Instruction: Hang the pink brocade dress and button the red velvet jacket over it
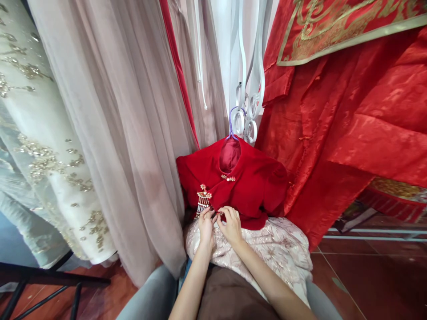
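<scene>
A red velvet jacket (247, 178) hangs in front of me on a purple hanger (231, 122). One jewelled frog button (228, 178) sits closed at its collar. A beaded tassel brooch (203, 198) is on the left of its front. Near the lower hem, my left hand (206, 226) pinches the jacket's front edge just below the tassel. Right beside it, my right hand (231, 224) has its fingers closed around a small red and gold frog button (219, 214). The fingers partly hide this fastening, so I cannot tell whether it is fastened.
Pale patterned fabric (263, 249) lies over my lap beneath the jacket. Long pinkish-grey drapery (110, 111) and a beaded white gown (63, 178) hang on the left. Red satin garments (320, 115) hang on the right. A black metal stand (60, 282) is at lower left.
</scene>
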Demonstrator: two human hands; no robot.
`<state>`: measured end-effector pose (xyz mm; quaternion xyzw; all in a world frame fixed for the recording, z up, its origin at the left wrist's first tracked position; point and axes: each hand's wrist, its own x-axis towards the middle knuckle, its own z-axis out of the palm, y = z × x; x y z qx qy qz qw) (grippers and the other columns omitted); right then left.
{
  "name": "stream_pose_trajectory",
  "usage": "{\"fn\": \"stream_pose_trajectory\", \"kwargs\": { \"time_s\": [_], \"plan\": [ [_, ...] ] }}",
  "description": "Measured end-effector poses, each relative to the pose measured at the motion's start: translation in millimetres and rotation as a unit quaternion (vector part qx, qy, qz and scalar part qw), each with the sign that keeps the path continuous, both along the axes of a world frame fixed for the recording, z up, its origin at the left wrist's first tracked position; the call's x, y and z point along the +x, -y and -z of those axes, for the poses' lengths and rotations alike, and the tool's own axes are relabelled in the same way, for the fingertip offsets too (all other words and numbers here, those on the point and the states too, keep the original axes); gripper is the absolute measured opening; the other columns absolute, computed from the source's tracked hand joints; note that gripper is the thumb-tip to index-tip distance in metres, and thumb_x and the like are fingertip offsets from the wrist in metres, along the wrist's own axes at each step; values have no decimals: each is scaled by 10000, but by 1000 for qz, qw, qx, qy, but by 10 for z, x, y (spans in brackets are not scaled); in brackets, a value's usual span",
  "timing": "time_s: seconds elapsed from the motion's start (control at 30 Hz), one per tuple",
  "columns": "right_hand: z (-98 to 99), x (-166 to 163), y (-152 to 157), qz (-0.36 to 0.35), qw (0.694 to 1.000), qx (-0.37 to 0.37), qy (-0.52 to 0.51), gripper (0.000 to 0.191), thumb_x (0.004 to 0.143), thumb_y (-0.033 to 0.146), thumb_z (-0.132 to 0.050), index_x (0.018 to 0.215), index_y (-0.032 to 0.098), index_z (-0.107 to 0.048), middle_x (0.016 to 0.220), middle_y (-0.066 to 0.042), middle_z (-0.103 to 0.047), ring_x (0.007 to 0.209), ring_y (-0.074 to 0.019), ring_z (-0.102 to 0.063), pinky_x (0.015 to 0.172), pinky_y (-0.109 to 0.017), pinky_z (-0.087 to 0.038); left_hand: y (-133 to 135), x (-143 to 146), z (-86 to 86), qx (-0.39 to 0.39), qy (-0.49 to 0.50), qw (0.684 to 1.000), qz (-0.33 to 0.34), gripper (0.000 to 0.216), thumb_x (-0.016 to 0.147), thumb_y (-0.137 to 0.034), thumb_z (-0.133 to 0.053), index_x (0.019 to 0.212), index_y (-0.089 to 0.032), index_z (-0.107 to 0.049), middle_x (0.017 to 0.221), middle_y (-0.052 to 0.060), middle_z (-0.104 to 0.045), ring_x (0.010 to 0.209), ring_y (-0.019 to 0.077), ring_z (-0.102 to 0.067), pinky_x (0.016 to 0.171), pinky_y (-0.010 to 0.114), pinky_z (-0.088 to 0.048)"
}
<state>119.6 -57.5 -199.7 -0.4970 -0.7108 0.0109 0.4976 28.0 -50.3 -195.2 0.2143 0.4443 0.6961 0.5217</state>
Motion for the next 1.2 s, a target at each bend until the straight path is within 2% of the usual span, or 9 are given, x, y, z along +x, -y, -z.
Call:
{"fn": "stream_pose_trajectory", "kwargs": {
  "time_s": [0.1,0.27,0.47,0.67,0.9,1.2],
  "plan": [
    [39,-2,43,-7,999,3,-42,203,788,117,-490,938,194,-604,925,-82,-554,898,-231,-565,793,-372,-480,-62,16,-31,-5,29,1000,12,202,679,-174,-627,867,-160,-552,798,28,-634,733,136,-649,758,310,-524],
    [83,-14,69,-42,995,3,-89,227,791,85,-455,915,212,-596,939,-75,-520,902,-211,-581,807,-355,-511,-148,45,-5,-32,-52,998,-26,155,671,-190,-632,794,-155,-545,717,7,-611,585,117,-601,627,283,-504],
    [119,31,91,-51,994,4,-92,287,819,151,-470,1061,221,-608,955,-74,-513,872,-216,-585,787,-378,-520,-4,151,70,12,-84,993,-83,169,678,-221,-650,804,-176,-547,738,12,-611,639,127,-607,614,255,-495],
    [141,50,74,-36,995,6,-89,275,823,249,-502,1064,213,-630,925,-73,-504,863,-235,-567,782,-408,-501,64,133,51,38,-110,991,-72,104,701,-223,-630,779,-172,-584,775,48,-636,656,140,-606,642,272,-503],
    [63,25,77,-16,994,0,-110,240,808,195,-495,1015,191,-616,912,-68,-523,839,-219,-569,774,-395,-501,82,-4,21,47,-106,992,-39,135,688,-232,-636,793,-146,-639,781,60,-675,669,146,-626,689,288,-508],
    [16,28,131,-16,989,-34,-141,224,797,155,-488,979,197,-611,920,-58,-499,837,-197,-566,791,-368,-499,142,25,-29,49,-114,992,-21,298,649,-289,-715,889,-123,-659,872,86,-701,763,155,-654,763,298,-508]
  ]
}}
